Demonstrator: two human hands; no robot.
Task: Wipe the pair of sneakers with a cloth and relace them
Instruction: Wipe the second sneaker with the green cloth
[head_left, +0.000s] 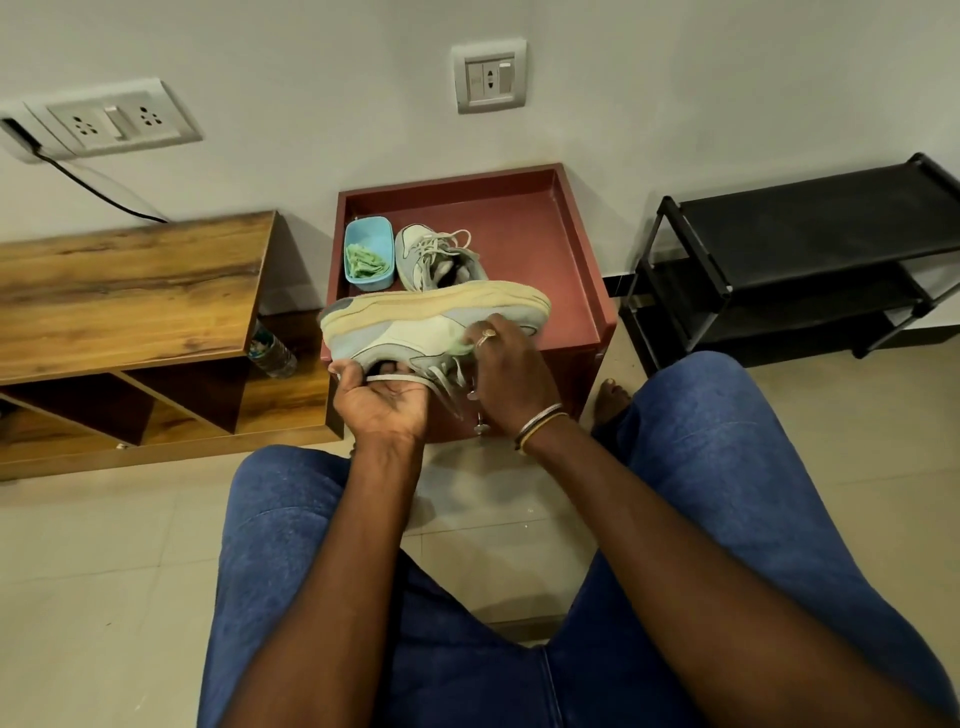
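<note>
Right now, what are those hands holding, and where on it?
The left hand holds a sneaker by its ankle opening, sole turned away. The right hand holds a green cloth against its side.

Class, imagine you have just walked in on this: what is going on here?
A seated person is wiping one sneaker. The left hand grips it by the opening, sole turned up and away, while the right hand rubs a pale green cloth on its side. The second sneaker sits on the red-brown table beside a blue tub holding more green cloth. Both shoes have laces in them.
</note>
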